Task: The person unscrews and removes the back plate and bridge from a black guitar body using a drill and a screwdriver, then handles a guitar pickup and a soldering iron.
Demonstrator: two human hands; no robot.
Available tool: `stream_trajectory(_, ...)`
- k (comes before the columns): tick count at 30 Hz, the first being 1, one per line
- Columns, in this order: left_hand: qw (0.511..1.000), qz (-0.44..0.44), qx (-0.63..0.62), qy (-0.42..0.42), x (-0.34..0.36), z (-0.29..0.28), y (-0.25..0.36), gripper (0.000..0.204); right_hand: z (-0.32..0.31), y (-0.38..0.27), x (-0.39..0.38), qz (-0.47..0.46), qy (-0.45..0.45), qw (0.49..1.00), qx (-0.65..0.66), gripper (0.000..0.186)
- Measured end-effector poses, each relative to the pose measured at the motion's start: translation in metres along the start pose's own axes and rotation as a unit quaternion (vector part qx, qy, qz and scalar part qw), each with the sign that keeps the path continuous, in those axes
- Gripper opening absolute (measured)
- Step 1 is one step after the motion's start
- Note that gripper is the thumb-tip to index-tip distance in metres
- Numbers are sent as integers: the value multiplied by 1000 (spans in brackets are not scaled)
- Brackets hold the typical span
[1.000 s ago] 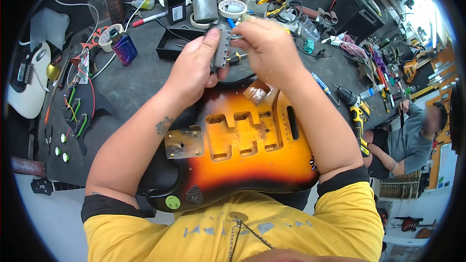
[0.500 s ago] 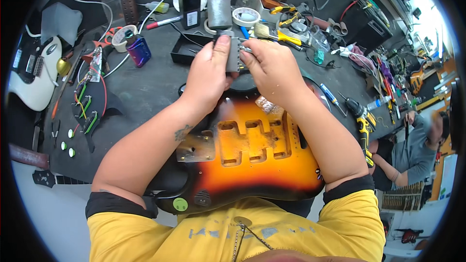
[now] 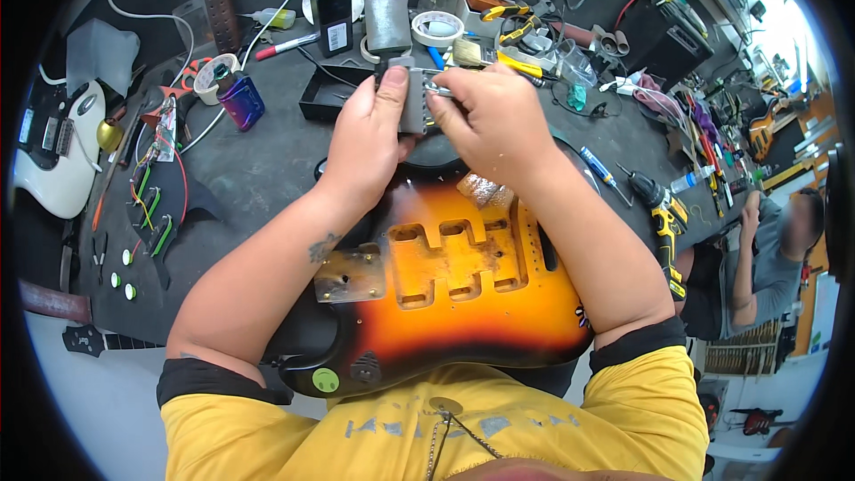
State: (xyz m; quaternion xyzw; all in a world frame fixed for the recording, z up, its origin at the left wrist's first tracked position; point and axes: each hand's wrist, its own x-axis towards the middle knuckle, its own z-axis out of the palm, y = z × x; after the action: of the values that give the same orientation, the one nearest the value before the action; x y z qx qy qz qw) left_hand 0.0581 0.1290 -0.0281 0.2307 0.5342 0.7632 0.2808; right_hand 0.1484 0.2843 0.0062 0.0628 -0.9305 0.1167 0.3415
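Note:
My left hand grips a grey metal guitar bridge upright, its thumb flat on the near face and its notched edge toward the right. Against that edge my right hand pinches a small shiny metal part, mostly covered by the fingers. Both hands are raised over the far edge of a sunburst electric guitar body, which lies in front of me with bare routed cavities. A clear plate sits near its neck end, and crumpled bubble wrap rests by its far edge.
Behind my hands are a black open box, tape rolls and a brush. A wired pickup assembly and purple bottle stand left. At right lie a yellow-black drill and a blue pen-like tool; another person sits beyond.
The view has shifted slightly, so the bench and guitar body sit a little farther left. Both hands keep their hold on the bridge and small part; my right fingers have moved slightly.

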Motion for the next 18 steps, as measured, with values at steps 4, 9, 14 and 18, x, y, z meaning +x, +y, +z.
stream_trajectory(4,999,31,13,37,-2,0,0,45,4,-8,1,62,-39,995,61,21)
stream_trajectory(9,991,-102,-45,-73,9,-16,21,41,-1,5,5,47,-11,994,95,19)
stream_trajectory(14,989,-92,-22,-112,4,-9,24,43,-7,9,6,44,10,996,76,15)
stream_trajectory(18,989,-66,-34,-125,8,-14,18,49,-3,15,5,-7,-2,1000,10,13)
